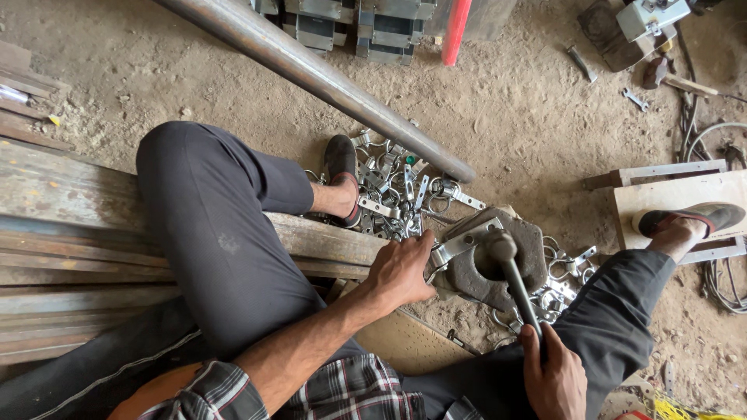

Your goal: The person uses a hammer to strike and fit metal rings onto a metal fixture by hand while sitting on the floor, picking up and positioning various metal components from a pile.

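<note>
Right hand (554, 379): fingers clamped round hammer handle (521, 292), nearest the lens
Left hand (401, 271): fingers closed, pinning metal bracket (465, 241) on block's left edge
Iron block (498, 260): between both knees
Clamp pile (393, 194): crowding block's far side; bare dirt beyond

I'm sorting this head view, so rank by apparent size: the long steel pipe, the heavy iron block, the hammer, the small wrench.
1. Steel pipe
2. Iron block
3. Hammer
4. Wrench, farther away, so unsure

Metal block (498, 260) on the floor (529, 124) between the person's legs, with clamp pile (393, 190) behind it. Left hand (401, 272) at the block's left edge; right hand (554, 381) on hammer (513, 280), whose head rests on the block. Pipe (311, 74) lies behind the pile.
</note>
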